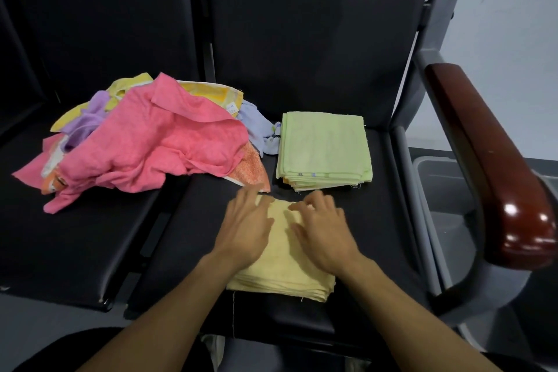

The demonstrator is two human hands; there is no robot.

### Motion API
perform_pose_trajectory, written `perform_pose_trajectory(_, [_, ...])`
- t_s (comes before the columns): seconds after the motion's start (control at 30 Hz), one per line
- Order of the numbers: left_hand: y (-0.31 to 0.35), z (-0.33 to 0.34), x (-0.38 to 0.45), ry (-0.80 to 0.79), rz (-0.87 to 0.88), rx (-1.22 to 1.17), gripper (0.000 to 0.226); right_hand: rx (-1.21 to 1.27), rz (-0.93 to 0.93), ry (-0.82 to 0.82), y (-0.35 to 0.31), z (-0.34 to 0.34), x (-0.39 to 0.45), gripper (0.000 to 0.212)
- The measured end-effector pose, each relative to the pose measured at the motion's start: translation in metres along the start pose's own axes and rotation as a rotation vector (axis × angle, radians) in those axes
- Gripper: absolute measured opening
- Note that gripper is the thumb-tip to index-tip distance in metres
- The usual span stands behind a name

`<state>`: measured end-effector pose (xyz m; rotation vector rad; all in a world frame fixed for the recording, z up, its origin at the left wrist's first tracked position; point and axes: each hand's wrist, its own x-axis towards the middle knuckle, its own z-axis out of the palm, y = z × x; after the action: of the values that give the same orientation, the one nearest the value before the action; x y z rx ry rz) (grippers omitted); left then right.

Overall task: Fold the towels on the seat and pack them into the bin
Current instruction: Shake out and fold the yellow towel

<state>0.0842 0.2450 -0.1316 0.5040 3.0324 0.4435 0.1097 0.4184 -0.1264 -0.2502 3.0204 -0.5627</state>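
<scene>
Hands lie on a folded yellow towel (283,263) at the front of the black seat (377,220). The left hand (246,231) rests flat, fingers spread; the right hand (324,234) presses with fingers bent at the towel's far edge. Just behind sits a folded green towel (324,148). Left of it, an unfolded pile topped by a pink towel (157,145). The grey bin (437,187) stands right of the seat, beyond the wooden armrest (495,166).

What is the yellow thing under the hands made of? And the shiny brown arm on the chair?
The yellow towel looks like soft woven cloth, maybe cotton: matte, with layered edges and loose threads. The armrest looks like polished wood or a wood-look coating: reddish-brown and glossy, with bright light spots.
</scene>
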Motion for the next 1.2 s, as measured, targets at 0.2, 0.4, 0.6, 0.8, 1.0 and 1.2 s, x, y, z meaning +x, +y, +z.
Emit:
perform_pose_trajectory(0.2, [0.000,0.044,-0.006,-0.232,-0.029,0.166,0.067,-0.122,0.017,-0.243,-0.002,0.049,-0.007,0.069])
perform_pose_trajectory(0.4, [-0.008,0.051,-0.002,-0.296,-0.119,0.122,0.076,-0.177,0.155,-0.289,0.017,0.046,-0.012,0.082])
perform_pose_trajectory(0.6, [-0.010,0.022,0.014,-0.118,-0.102,0.106,0.044,-0.148,0.124,-0.163,0.020,0.023,0.003,0.049])
perform_pose_trajectory(0.8, [-0.033,0.014,0.019,-0.220,-0.250,0.090,0.058,-0.121,0.220,-0.174,0.037,0.002,0.017,0.044])
perform_pose_trajectory(1.0, [-0.025,0.007,0.021,-0.181,-0.325,-0.145,0.031,0.072,0.197,-0.087,0.028,-0.004,0.013,0.023])
perform_pose_trajectory(1.2, [-0.016,-0.002,0.018,-0.064,-0.341,-0.445,0.057,0.581,0.272,0.042,0.028,-0.011,0.018,0.051])
